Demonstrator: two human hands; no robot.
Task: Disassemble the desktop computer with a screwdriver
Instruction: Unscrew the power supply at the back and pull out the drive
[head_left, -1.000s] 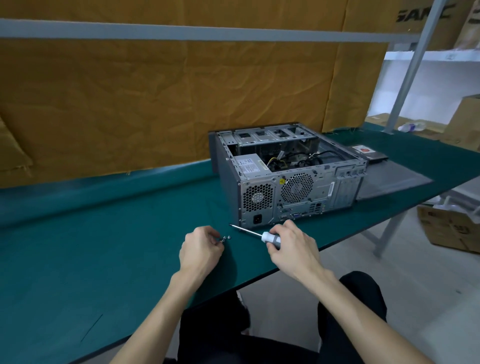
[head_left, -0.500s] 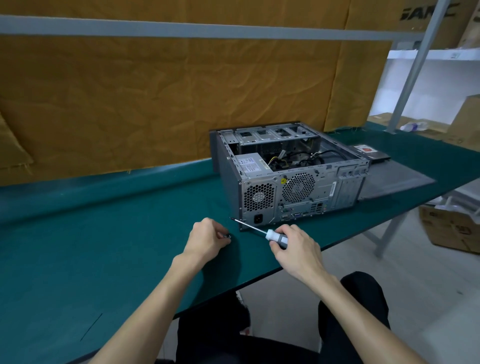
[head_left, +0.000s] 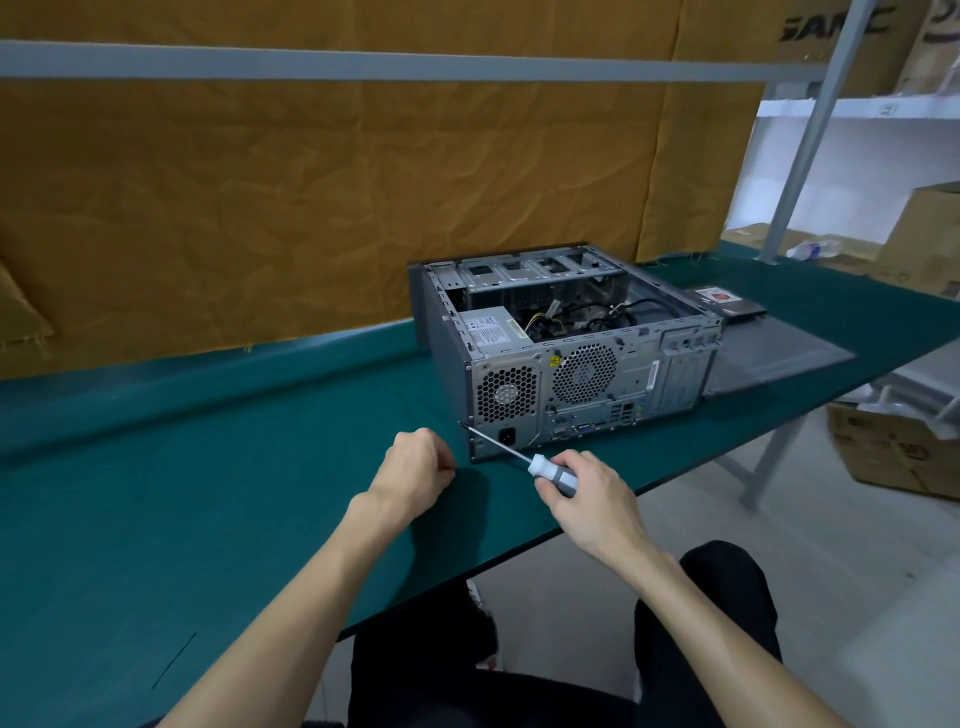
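Two hands: right hand (head_left: 597, 493) grips screwdriver (head_left: 550, 474), shaft angled up-left to case (head_left: 571, 364) corner; left hand (head_left: 415, 467) fisted, contents hidden.

Single view, head-worn, wide-angle. Looks forward and down from above the person's lap, across the near edge of the green table (head_left: 156, 519). Both forearms enter from the bottom edge; left hand (head_left: 415, 475) and right hand (head_left: 589, 493) sit just below frame centre, close to the lens. Open computer case (head_left: 561, 353) lies just beyond the hands, rear panel facing the camera. Brown backdrop (head_left: 311, 208) fills the field well beyond the hands. Shelving (head_left: 857, 109) curves at upper right, beyond the right hand. No second view to compare.
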